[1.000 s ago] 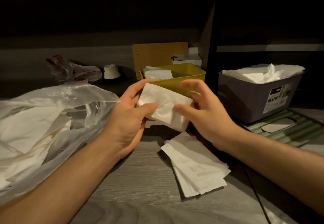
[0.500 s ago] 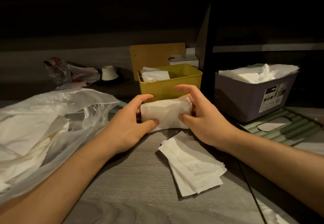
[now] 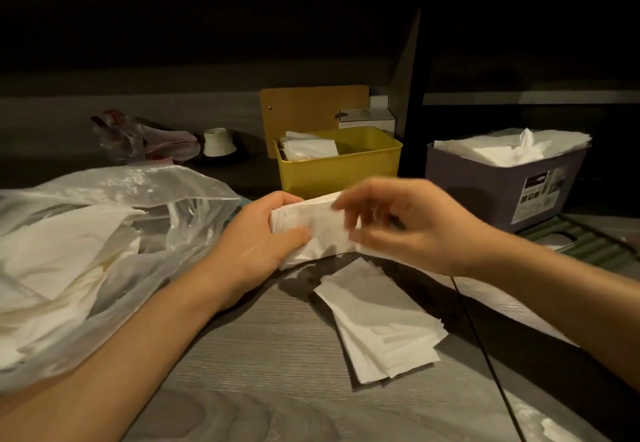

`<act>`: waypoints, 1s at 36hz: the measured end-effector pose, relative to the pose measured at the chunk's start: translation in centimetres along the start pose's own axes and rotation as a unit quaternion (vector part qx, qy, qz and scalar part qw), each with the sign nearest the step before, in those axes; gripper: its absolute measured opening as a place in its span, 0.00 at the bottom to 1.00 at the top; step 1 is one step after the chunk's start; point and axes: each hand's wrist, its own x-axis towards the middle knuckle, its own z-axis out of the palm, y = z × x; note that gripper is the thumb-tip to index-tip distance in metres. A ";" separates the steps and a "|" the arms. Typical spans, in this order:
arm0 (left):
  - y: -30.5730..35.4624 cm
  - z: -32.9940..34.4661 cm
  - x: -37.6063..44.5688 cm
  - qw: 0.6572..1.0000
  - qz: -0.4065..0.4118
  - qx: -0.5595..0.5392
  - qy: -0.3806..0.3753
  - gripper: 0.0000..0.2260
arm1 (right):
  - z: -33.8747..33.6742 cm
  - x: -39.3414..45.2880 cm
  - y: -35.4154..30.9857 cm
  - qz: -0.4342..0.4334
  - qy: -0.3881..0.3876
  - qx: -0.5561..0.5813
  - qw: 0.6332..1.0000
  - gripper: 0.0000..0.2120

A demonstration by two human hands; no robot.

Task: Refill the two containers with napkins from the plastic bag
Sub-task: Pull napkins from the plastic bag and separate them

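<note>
My left hand (image 3: 258, 244) grips a folded stack of white napkins (image 3: 320, 232) by its left end, just above the table. My right hand (image 3: 408, 225) is at the stack's right end, blurred, fingers curled over its top edge. Behind them stands a yellow container (image 3: 341, 171) with a few napkins in its left part. A grey-purple container (image 3: 502, 185) at the right is full of white napkins. The clear plastic bag (image 3: 104, 233) of napkins lies at the left. A loose pile of napkins (image 3: 377, 320) lies on the table below my hands.
A crumpled small bag (image 3: 121, 136) and a white cup-like object (image 3: 215, 143) sit at the back left. A tan board (image 3: 311, 109) and a white box (image 3: 367, 119) stand behind the yellow container. A green ribbed lid (image 3: 581, 244) lies by the purple container.
The napkin stack went from tilted up to lying flat and low between both hands. My right hand has shifted over its right end and is blurred with motion.
</note>
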 end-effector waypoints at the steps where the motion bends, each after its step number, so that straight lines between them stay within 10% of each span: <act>1: -0.1 0.0 0.0 1.000 -0.001 -0.010 0.001 0.12 | -0.2 0.0 -0.2 0.027 -0.090 -0.001 0.996 0.15; 5: -0.2 0.1 0.0 1.000 0.006 -0.013 -0.008 0.11 | 0.3 0.3 -0.6 0.075 -0.268 -0.053 0.959 0.25; 16: -0.2 0.2 -0.1 1.000 0.005 -0.021 -0.019 0.12 | -0.2 0.4 -1.2 0.103 -0.235 -0.074 0.964 0.07; 23: 0.1 0.1 -0.2 1.000 0.008 -0.004 -0.029 0.12 | -2.0 0.4 -1.1 0.203 -0.173 0.246 0.932 0.08; 36: -0.2 0.1 -0.1 0.999 0.005 -0.015 -0.029 0.12 | -2.8 0.6 -1.6 0.224 -0.232 0.426 0.845 0.28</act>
